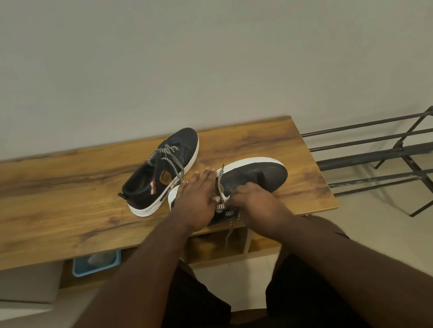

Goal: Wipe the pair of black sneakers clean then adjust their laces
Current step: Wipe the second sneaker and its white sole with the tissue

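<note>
**Desk:** What was nearest the lens?

**Photographer:** Two bare forearms rose from the bottom of the frame to the near sneaker (255, 175), which lay at centre right on the wooden worktop (42, 200), toe toward the right. The left hand (197, 199) rested flat across its heel end, fingers straight and close together, steadying it. The right hand (253, 200) was curled over the lace area, its grip apparently pinching the speckled lace (219, 180); the fingertips themselves were hidden, so I could not swear to that.

**Desk:** How would that shoe handle?

**Photographer:** Light, by my reckoning, with a soft dark upper that would give under a palm and a firmer white sole. The sole rim or the heel looked the sound place to hold it; the lace was limp cord, best taken near an eyelet between thumb and finger. One loose end dangled over the front edge of the worktop.

**Desk:** And behind it?

**Photographer:** The far sneaker (161, 170) stood just beside the first, at centre frame, turned diagonally, toe toward the wall, its laces slack and looped over the tongue. A badge and a striped tab showed on its side.

**Desk:** Anything else?

**Photographer:** A blue tray (97, 264) sat below the worktop at lower left, and a black metal rack (410, 152) stood at right. A plain wall (187, 38) filled the upper frame. No cloth was in sight.
</note>
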